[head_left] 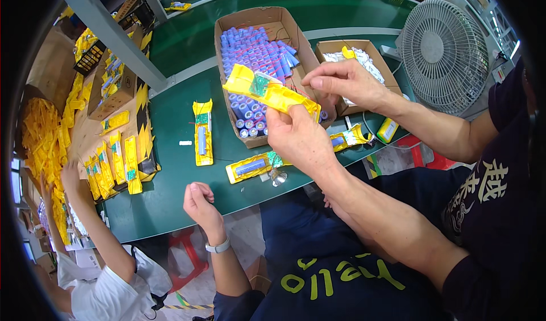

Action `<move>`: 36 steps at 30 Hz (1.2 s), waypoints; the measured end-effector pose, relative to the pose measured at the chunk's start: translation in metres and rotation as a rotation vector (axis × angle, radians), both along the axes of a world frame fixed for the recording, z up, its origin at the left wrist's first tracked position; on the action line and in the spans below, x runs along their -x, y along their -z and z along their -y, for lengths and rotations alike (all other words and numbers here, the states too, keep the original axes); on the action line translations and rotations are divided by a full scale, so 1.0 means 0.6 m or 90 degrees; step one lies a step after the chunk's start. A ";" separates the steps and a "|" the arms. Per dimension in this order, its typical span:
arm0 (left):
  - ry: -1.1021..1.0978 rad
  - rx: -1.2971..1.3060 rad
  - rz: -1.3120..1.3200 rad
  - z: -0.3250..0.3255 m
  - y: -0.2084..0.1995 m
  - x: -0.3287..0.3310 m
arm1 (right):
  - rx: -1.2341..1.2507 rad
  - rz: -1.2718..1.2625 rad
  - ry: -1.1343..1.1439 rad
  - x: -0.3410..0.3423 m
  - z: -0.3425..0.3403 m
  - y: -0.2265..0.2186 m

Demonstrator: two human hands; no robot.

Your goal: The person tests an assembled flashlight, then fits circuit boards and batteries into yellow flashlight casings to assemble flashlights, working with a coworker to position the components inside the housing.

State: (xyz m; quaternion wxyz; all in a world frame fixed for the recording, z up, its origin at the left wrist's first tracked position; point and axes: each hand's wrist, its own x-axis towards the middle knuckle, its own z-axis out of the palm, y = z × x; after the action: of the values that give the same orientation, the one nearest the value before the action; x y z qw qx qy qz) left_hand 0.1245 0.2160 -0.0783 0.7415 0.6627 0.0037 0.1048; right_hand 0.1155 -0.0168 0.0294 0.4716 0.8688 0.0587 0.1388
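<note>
My left hand [199, 206], with a watch on its wrist, is held loosely closed near the table's front edge; nothing shows in its fingers. My right hand [334, 204] is mostly hidden under a co-worker's forearm, and its fingers cannot be made out. Above the table, a co-worker's hand [301, 142] grips a yellow film sleeve [276, 93] with a small green circuit board, while their other hand [352, 85] is beside its end. Nearest my left hand lie a yellow sleeve with a blue battery cell [202, 140] and a second sleeved cell [250, 166].
A cardboard box [245, 20] of blue and purple cells stands at the centre. Behind the co-worker's hands are a smaller box [331, 46] and a grey fan [443, 53]. At left, another person's arm [94, 218] reaches near piled yellow sleeves [42, 133]. A metal post [114, 33] rises there.
</note>
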 end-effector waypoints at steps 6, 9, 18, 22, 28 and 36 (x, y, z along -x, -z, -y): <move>0.028 -0.035 -0.036 0.000 0.027 -0.006 | 0.128 0.001 0.022 -0.005 0.009 0.014; 0.034 -0.035 -0.036 -0.003 0.029 -0.005 | 0.205 -0.021 0.034 -0.011 0.019 0.025; 0.037 -0.076 -0.043 -0.001 0.030 -0.006 | 0.231 -0.052 -0.021 -0.020 0.034 0.069; 0.038 -0.092 -0.033 -0.001 0.033 -0.006 | 0.231 -0.087 0.015 -0.009 0.014 0.059; 0.039 -0.109 -0.027 -0.001 0.033 -0.006 | 0.332 -0.104 0.075 0.001 0.006 0.035; 0.047 -0.103 -0.029 -0.004 0.035 -0.004 | 0.122 -0.067 0.151 0.004 -0.011 0.035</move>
State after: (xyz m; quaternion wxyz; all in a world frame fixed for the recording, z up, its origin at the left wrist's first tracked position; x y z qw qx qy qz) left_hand 0.1267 0.2184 -0.0990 0.6884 0.7225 -0.0121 0.0626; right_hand 0.1129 -0.0104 0.0084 0.5618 0.8267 -0.0069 0.0298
